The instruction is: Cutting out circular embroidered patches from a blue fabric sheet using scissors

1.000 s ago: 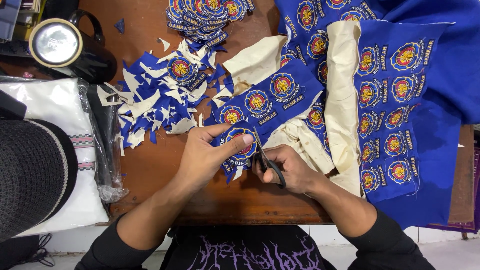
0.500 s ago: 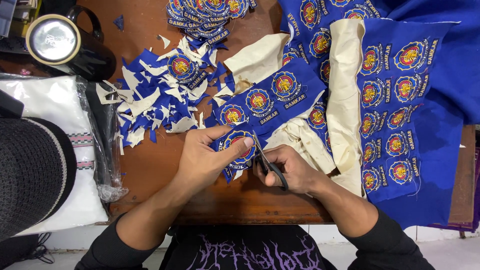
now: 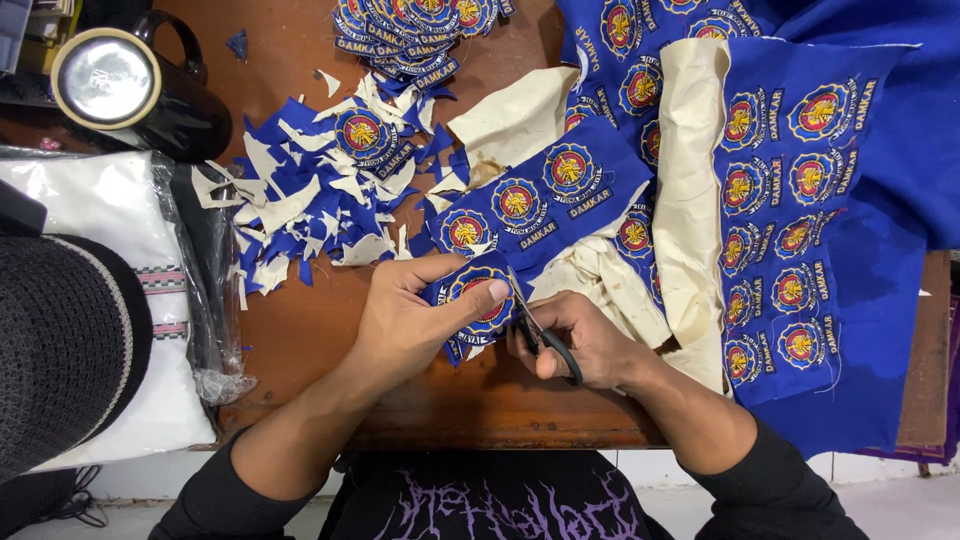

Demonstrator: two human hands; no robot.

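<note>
Holding a round patch [image 3: 478,300] between thumb and fingers, the left hand [image 3: 415,320] keeps it just above the worktop [image 3: 300,330] near the front edge. The thumb presses on the top of the patch, and the fingers are under it. The right hand [image 3: 580,340] is closed around the black scissors [image 3: 545,335]; its fingers are in the handles. The blades point to about 11 o'clock and meet the patch at its right edge, so the patch lies at about 10 o'clock from the right hand. How far the blades are apart cannot be seen. A blue strip [image 3: 530,200] with more patches runs from the held patch toward 1 o'clock. A heap of scraps [image 3: 310,200] lies at 11 o'clock from the left hand, and a pile of finished patches [image 3: 410,30] is at 12 o'clock, at the far edge.
</note>
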